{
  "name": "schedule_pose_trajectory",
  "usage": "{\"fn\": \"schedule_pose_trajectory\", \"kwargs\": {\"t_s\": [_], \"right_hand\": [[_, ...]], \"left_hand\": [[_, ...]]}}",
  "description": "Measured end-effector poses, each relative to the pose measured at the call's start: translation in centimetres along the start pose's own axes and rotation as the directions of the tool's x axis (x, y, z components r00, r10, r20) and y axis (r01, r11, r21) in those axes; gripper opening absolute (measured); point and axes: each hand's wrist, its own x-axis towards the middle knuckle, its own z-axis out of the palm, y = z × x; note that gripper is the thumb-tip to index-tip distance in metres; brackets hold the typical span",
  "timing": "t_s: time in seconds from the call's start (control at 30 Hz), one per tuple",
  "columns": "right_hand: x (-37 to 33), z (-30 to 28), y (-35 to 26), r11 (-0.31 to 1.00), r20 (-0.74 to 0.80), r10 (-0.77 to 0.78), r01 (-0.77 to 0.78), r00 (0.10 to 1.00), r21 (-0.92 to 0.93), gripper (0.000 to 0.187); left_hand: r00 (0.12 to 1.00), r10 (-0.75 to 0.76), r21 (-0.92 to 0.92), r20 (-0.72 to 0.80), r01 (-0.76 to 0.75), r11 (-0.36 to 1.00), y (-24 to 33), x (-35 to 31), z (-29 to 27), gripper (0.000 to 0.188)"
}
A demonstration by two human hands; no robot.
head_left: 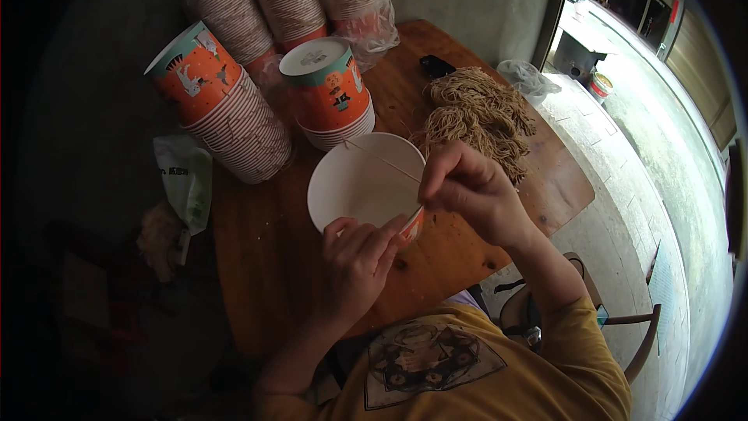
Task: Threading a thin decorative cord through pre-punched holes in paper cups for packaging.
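Paper bowl [360, 184] between hands; left hand [358, 261] grips rim; right hand [467, 187] pinches string [382, 160].

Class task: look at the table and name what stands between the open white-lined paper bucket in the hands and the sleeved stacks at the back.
In the head view, a short stack of orange paper buckets stands between them.

Left hand [360, 259]: gripped white paper bowl [354, 184] rim.
Right hand [467, 187]: pinched thin string [382, 160] across bowl.
Behind: string bundle [479, 117], stacked bowls [222, 101].
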Motion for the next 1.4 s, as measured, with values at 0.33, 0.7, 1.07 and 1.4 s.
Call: {"fn": "schedule_pose_trajectory", "kwargs": {"t_s": [0.33,0.7,1.07,1.4], "right_hand": [[0.6,0.1,3.7,0.698,0.396,-0.202,0.416,0.896,-0.583,0.08],[21.2,6.5,1.9,0.847,0.09,-0.517,0.523,0.852,-0.088,0.082],[38.0,8.1,8.8,0.861,0.088,-0.316,0.324,0.945,-0.393,0.093],[37.2,6.9,12.8,0.912,-0.002,-0.101,0.092,0.995,-0.401,0.092]], "left_hand": [[0.917,-0.398,-0.649,-0.024,0.289,0.704,-5.7,5.7,-11.6,0.026],[0.796,-0.57,-0.962,-0.205,-0.057,0.267,-16.1,16.0,-26.2,0.041],[0.718,-0.558,-0.703,-0.416,0.136,0.699,-29.9,16.8,-21.1,0.072],[0.566,-0.713,-0.813,-0.414,0.122,0.569,-30.5,14.0,-14.2,0.073]]}}
